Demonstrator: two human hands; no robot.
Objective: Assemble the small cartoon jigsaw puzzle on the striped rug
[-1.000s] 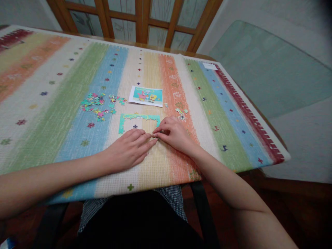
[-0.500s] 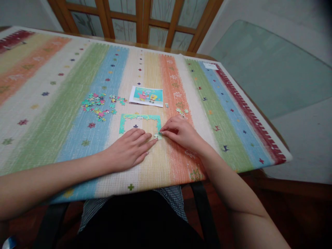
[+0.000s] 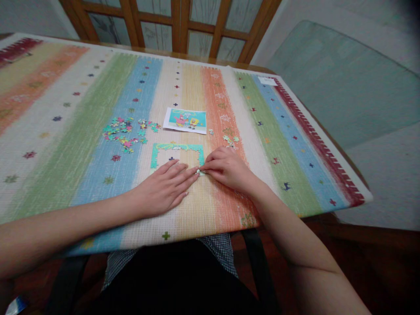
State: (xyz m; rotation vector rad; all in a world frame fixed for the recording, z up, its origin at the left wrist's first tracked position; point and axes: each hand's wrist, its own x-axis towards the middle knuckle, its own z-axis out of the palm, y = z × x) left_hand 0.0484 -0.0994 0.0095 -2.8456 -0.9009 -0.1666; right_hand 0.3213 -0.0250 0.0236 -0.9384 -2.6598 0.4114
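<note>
A partly assembled jigsaw puzzle [image 3: 154, 156] lies on the striped tablecloth, its teal border pieces joined along the top and down both sides. My left hand [image 3: 170, 186] rests flat with fingers stretched out, its fingertips at the lower right corner of the border. There, my right hand [image 3: 228, 168] has thumb and index finger pinched on a small puzzle piece, mostly hidden by the fingers. A pale green puzzle piece [image 3: 201, 173] shows just below both sets of fingertips. Behind the puzzle lies a printed reference picture [image 3: 187, 120] with cartoon figures on teal.
A pile of loose puzzle pieces [image 3: 120, 130] spreads to the left of the picture. Several more pieces [image 3: 230, 140] lie beyond my right hand, and a single piece [image 3: 211, 131] sits beside the picture. A white paper slip [image 3: 267, 81] is near the far right table edge.
My right hand's fingertips have moved slightly left and down over the border's lower right corner, covering more of the pieces there. My left hand has barely shifted.
</note>
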